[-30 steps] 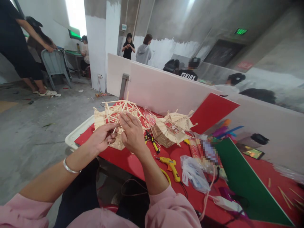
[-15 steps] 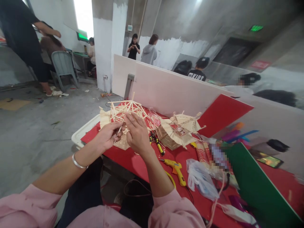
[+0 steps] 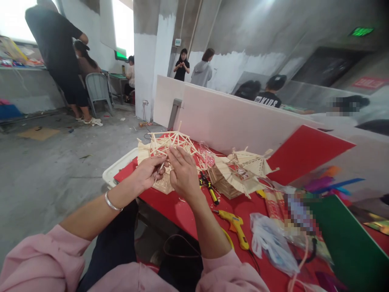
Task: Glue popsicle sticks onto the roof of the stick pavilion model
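Observation:
A pale model built of thin wooden sticks point(image 3: 170, 142) stands at the near left corner of the red table point(image 3: 170, 205). My left hand point(image 3: 148, 172) is closed in a pinch on a thin stick at the model's front. My right hand point(image 3: 184, 174) rests against the model beside it, fingers curled on the sticks. A second stick model point(image 3: 243, 172) with a roof sits to the right.
Pliers point(image 3: 208, 188) and a yellow glue gun point(image 3: 235, 225) lie right of my hands, with a plastic bag point(image 3: 272, 243), a green board point(image 3: 343, 243) and a tilted red board point(image 3: 304, 152). A white partition point(image 3: 231, 117) backs the table. Other people stand and sit beyond.
The view has shifted, so everything sits further right in the frame. Both hands stay on the stick model with the same grip.

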`<state>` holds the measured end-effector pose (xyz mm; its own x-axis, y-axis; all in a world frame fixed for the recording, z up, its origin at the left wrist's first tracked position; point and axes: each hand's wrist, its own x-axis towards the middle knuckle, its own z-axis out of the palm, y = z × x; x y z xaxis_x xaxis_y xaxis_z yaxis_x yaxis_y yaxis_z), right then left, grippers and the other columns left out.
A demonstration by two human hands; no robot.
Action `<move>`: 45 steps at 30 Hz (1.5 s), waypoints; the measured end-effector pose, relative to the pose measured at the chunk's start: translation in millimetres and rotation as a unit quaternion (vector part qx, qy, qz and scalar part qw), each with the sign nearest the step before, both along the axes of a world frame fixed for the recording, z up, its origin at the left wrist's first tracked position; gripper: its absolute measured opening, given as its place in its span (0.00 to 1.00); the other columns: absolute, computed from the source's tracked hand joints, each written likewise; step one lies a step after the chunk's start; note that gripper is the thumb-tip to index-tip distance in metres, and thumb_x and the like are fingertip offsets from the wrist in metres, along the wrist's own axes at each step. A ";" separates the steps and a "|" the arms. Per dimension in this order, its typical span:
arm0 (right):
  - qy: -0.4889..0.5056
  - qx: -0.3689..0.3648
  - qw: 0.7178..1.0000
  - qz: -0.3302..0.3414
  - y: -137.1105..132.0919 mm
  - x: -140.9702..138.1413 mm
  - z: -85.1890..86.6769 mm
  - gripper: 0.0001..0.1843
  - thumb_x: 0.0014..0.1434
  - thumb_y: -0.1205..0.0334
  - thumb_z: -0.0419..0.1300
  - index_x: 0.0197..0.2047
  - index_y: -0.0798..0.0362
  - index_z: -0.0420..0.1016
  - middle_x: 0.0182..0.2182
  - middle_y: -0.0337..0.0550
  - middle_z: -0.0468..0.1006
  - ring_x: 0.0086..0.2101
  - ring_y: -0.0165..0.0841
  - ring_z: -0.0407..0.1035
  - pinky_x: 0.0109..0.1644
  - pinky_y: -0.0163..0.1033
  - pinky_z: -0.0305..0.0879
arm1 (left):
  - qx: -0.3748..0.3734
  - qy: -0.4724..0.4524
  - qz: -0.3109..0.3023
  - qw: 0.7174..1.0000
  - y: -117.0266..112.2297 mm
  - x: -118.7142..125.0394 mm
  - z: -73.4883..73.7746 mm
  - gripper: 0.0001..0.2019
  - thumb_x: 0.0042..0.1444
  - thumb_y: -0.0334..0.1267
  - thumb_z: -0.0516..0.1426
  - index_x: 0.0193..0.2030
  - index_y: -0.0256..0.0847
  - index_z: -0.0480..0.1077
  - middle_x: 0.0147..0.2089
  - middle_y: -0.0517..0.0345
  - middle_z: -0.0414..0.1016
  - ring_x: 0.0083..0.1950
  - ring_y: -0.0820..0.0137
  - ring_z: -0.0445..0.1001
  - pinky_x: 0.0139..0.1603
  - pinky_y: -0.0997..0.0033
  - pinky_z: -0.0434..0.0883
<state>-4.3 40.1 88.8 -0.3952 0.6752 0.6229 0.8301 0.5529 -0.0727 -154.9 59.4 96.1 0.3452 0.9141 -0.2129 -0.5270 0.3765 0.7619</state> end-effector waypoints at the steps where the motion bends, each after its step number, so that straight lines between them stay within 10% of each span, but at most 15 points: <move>1: 0.001 -0.001 1.000 0.000 -0.1 -0.4 0.1 0.32 0.55 0.73 0.49 0.64 0.60 0.66 0.65 0.46 0.64 0.66 0.42 0.52 0.69 0.52 0.50 | 0.003 0.002 -0.002 1.000 0.0 -0.1 0.6 0.04 0.56 0.32 0.60 0.33 0.35 0.68 0.21 0.64 0.67 0.16 0.82 0.61 0.13 0.85 0.54; 45: 0.025 -0.031 0.999 -0.008 -4.1 -7.1 3.1 0.33 0.55 0.70 0.51 0.65 0.57 0.65 0.66 0.43 0.62 0.67 0.39 0.49 0.69 0.49 0.44 | -0.002 0.019 0.001 1.000 1.2 -4.2 4.5 0.05 0.51 0.30 0.62 0.31 0.35 0.68 0.24 0.63 0.69 0.17 0.83 0.60 0.12 0.85 0.54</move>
<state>-11.3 36.0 91.8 -0.3527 0.7192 0.5987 0.8334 0.5323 -0.1485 -159.1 60.6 100.6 0.3348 0.9139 -0.2295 -0.4978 0.3783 0.7804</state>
